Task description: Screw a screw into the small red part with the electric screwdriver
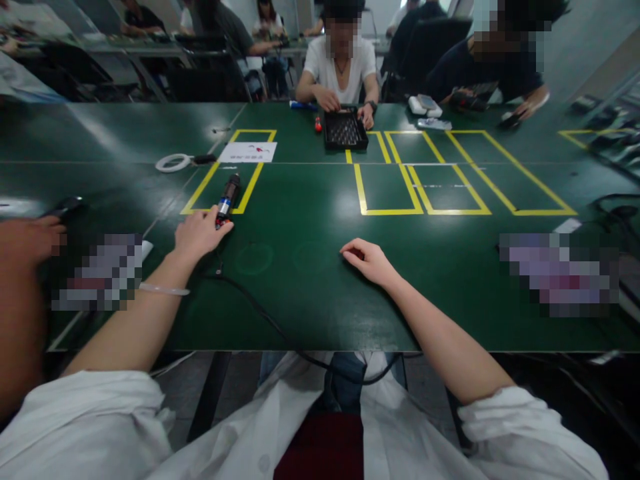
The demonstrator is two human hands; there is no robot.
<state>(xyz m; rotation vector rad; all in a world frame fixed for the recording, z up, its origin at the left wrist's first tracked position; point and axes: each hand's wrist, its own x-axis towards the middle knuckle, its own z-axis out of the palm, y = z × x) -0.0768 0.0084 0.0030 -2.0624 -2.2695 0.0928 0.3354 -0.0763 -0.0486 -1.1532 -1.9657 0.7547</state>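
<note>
My left hand is closed round the near end of a corded electric screwdriver, a dark cylinder with a blue and silver band and some red at its near end. The screwdriver lies within a yellow-taped outline, its tip pointing away from me. A black cable runs from near this hand over the table edge towards my lap. My right hand rests on the green table, fingers curled in, with nothing seen in it.
Yellow tape outlines mark the table. A printed sheet and a white cable coil lie beyond my left hand. Opposite, a person handles a black tray of small parts. A neighbour's hand is at far left. Blurred-out items flank me.
</note>
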